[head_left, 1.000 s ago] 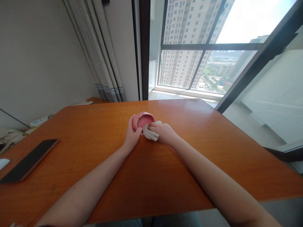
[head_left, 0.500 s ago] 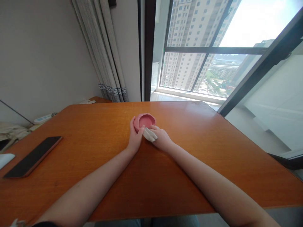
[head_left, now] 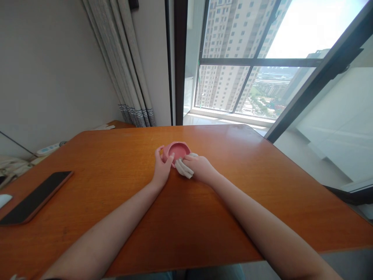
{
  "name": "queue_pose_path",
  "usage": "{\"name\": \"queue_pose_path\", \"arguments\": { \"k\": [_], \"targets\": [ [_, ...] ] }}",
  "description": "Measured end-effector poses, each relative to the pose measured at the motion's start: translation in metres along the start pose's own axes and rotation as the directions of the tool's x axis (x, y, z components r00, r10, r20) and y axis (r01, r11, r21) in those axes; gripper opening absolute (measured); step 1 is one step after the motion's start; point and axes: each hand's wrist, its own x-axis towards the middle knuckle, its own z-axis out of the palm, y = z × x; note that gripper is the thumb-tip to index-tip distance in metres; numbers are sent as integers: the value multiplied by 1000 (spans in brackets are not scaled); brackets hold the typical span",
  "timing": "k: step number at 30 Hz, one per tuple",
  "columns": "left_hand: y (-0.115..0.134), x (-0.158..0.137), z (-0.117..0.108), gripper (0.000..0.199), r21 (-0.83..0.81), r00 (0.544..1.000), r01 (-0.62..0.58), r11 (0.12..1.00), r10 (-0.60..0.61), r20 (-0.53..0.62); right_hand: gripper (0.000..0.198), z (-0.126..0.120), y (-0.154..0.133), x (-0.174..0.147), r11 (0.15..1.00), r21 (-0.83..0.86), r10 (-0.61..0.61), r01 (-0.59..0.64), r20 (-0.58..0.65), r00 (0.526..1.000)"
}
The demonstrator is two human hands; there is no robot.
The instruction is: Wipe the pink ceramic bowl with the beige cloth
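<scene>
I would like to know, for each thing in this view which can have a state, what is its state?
Pink bowl: gripped at its left side, opening facing the viewer.
White cloth: crumpled, held at the bowl's near right edge.
Left hand: closed on the bowl.
Right hand: closed on the cloth.
Black slab: lying flat on the wooden table.
Gray curtain: hanging in folds.

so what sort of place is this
Likely a room in a high-rise home: there's a wooden table, a long grey curtain, and a large window facing a tower block.
</scene>
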Motion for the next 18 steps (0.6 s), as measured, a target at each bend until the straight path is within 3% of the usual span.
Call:
{"name": "queue_pose_path", "arguments": {
  "k": [4, 10, 14, 18],
  "targets": [
    [-4, -2, 2, 62, -61, 999, 21, 998, -23, -38, 26, 5, -10, 1, 1000, -17, 19, -20, -38, 999],
    [-5, 5, -3, 47, -87, 995, 41, 995, -49, -92, 30, 3, -22, 2, 986, 140, -73, 87, -102, 992],
    [-2, 7, -6, 52, -22, 997, 36, 999, -38, -67, 22, 1, -20, 4, 974, 188, -119, 129, -63, 991],
    [4, 9, -7, 58, 21, 999, 45, 999, -45, -21, 18, -3, -17, 4, 990, 139, -38, 38, -3, 999]
  ]
}}
